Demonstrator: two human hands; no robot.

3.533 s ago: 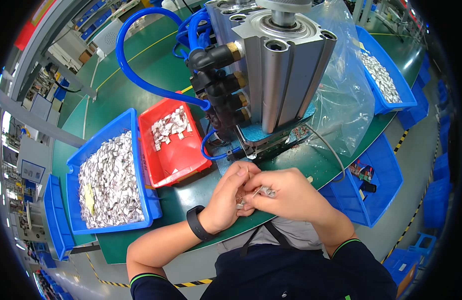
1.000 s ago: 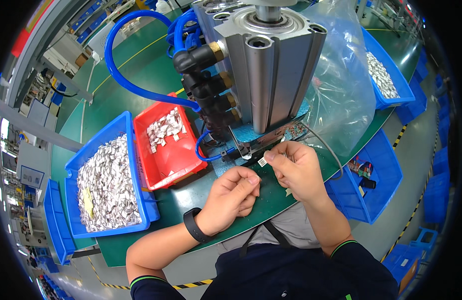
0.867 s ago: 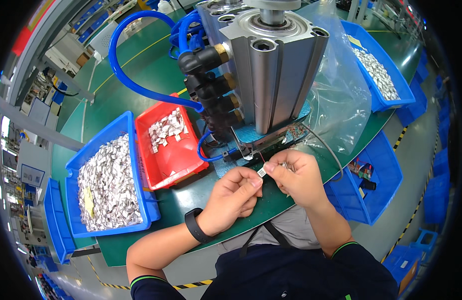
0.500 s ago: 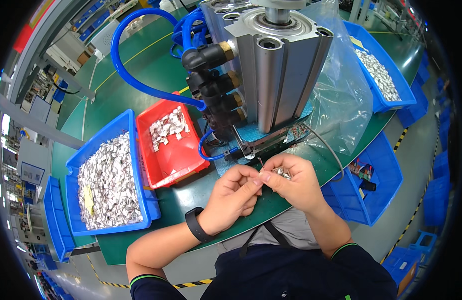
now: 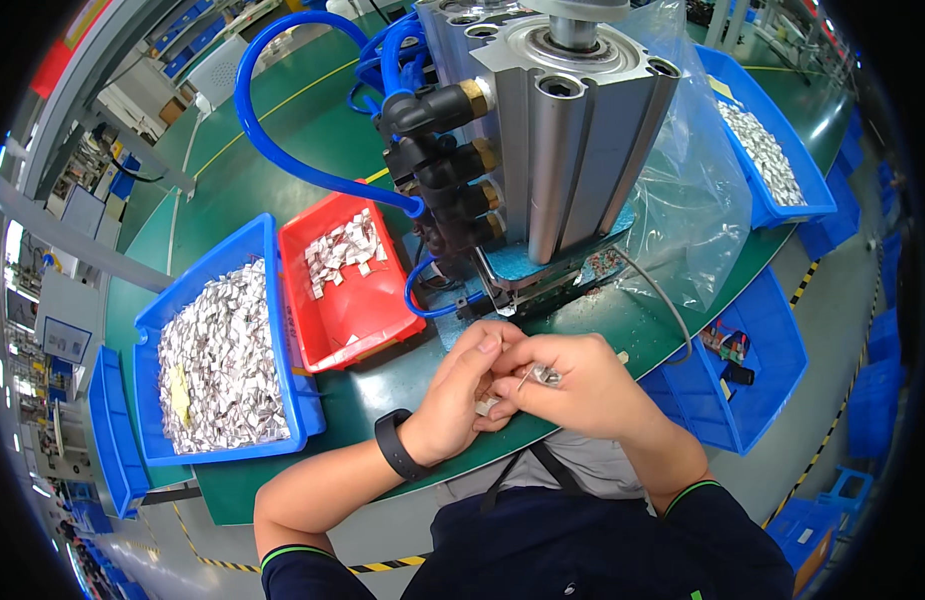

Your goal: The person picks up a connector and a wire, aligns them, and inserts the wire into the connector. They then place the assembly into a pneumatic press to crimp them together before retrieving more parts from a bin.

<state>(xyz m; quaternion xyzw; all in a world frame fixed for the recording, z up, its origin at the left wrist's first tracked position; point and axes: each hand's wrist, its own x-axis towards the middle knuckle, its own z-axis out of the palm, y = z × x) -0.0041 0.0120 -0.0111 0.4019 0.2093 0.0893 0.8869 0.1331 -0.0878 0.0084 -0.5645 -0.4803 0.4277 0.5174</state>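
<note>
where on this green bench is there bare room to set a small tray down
Bare green table lies beyond the red bin, left of the blue hoses. It is crowded around the press, clear bag and both hands.

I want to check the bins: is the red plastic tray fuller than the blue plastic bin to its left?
No, the red plastic tray holds a few small silver pieces, while the blue plastic bin is heaped.

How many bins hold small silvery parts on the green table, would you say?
3: a blue bin at the left, a red bin beside it, another blue bin at the far right. Others may be hidden behind the machine.
</note>
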